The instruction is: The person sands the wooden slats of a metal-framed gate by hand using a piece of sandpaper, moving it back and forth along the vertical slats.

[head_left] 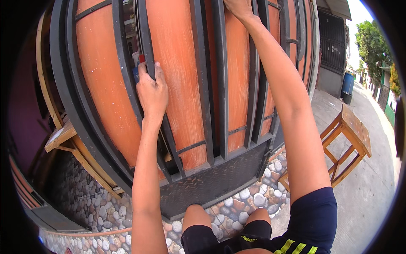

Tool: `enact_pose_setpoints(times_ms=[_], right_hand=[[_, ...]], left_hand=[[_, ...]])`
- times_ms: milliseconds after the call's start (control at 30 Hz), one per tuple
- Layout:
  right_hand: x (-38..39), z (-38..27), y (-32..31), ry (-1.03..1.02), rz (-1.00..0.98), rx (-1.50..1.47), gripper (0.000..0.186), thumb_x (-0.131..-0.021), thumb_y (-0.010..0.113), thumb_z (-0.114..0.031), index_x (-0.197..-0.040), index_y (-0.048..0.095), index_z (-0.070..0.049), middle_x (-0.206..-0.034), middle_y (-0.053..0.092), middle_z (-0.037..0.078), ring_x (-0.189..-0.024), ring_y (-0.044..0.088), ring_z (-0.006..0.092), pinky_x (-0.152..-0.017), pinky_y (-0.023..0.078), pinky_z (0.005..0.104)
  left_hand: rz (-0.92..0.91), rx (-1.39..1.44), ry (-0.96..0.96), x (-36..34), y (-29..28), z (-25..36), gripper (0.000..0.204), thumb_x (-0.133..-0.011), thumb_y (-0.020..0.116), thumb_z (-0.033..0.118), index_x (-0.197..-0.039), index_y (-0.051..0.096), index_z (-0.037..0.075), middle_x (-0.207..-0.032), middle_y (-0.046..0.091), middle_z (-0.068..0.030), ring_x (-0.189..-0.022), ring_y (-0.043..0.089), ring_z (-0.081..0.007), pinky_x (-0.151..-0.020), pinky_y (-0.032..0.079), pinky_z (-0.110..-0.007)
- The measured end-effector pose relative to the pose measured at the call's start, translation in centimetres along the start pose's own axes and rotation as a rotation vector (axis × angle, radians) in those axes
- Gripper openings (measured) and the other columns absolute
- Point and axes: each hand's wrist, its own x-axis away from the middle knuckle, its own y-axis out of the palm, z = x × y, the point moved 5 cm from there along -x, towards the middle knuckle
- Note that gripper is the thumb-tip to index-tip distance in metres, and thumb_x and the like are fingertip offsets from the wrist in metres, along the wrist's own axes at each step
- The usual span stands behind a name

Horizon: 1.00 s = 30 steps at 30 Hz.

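Note:
A metal gate with black upright bars and orange panels (175, 80) stands right in front of me. My left hand (152, 95) is closed round one of the black bars (146, 40), thumb on one side and fingers on the other. Just beside those fingers shows a small red and blue thing (141, 58), mostly hidden, and I cannot make out its kind. Raised high, my right hand (239, 8) is at the upper bars of the gate; the picture's top edge cuts it off and its fingers do not show.
A wooden stool (349, 131) stands to the right on the concrete pavement. On the left, behind the gate, is a wooden bench (63, 133). Pebble-patterned flooring (230, 213) lies below the gate's dark lower plate (211, 182). A blue barrel (347, 84) stands farther off.

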Motion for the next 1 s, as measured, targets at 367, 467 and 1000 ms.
enact_pose_setpoints(times_ms=[367,467,1000], right_hand=[[6.6,-1.2,-7.8,-0.131,-0.185,0.005,0.028,-0.084,0.063,-0.009,-0.112,0.066,-0.008,-0.118,0.064,0.008,-0.068,0.049,0.0226,-0.076,0.044,0.032],[4.5,0.5,-7.6,-0.332,-0.335,0.251,0.032,-0.081,0.065,-0.011,-0.113,0.064,-0.009,-0.118,0.063,0.007,-0.08,0.053,0.0243,-0.079,0.046,0.0339],[16.2,-4.6,-9.7,-0.713,-1.06,0.321,0.037,-0.074,0.055,0.003,-0.111,0.059,0.006,-0.123,0.057,0.013,-0.101,0.053,0.0241,-0.092,0.047,0.0354]], left_hand=[[0.074,-0.017,0.023,-0.4,-0.9,-0.8,0.035,-0.098,0.045,0.028,-0.11,0.051,-0.004,-0.081,0.064,-0.0254,-0.075,0.066,-0.037,-0.067,0.048,-0.042],[0.062,0.11,0.043,-0.3,-0.5,-0.8,0.029,-0.095,0.051,0.023,-0.107,0.048,-0.004,-0.076,0.062,-0.0296,-0.073,0.065,-0.0416,-0.061,0.051,-0.045],[0.005,0.203,0.05,-0.1,-0.5,-2.3,0.038,-0.096,0.05,0.027,-0.114,0.048,-0.006,-0.078,0.064,-0.0276,-0.074,0.066,-0.0394,-0.061,0.051,-0.041]])
